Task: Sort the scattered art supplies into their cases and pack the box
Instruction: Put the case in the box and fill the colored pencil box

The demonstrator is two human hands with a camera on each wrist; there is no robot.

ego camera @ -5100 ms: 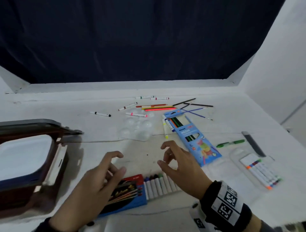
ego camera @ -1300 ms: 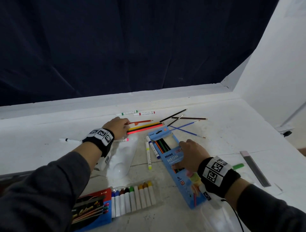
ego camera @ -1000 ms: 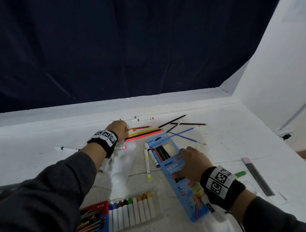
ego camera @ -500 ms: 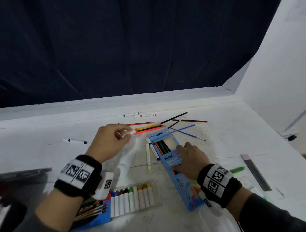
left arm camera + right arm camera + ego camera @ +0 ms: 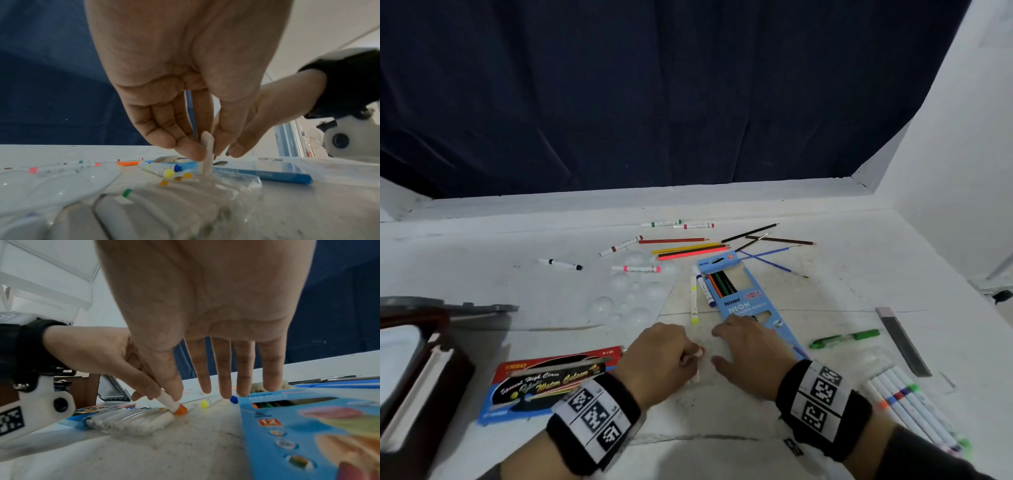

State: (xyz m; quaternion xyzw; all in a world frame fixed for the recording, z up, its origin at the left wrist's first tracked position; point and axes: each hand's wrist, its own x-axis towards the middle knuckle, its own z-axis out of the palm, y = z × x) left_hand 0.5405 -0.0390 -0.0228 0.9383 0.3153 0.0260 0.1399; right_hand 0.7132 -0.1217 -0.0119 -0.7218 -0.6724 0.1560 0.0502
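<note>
Here the blue pencil box (image 5: 746,301) is serving as landmark, lying long and slanted on the white table (image 5: 859,274), with "Ninso" and "NEON" readable on its face and a "12" at its far flap. Just to its left, the clear marker case (image 5: 131,420) is holding a row of white markers lying side by side, beside the red-and-blue pack (image 5: 551,383) reading "Special High Class … Water Colours". The left hand (image 5: 657,363) is pinching an orange-capped marker (image 5: 172,404) between thumb and fingers, tilting it cap-down at the case's open end. The right hand (image 5: 750,353) is hovering flat with fingers straight, holding nothing, at the box's near left edge. Likely the marker needs levelling to lie parallel with its neighbours.
</note>
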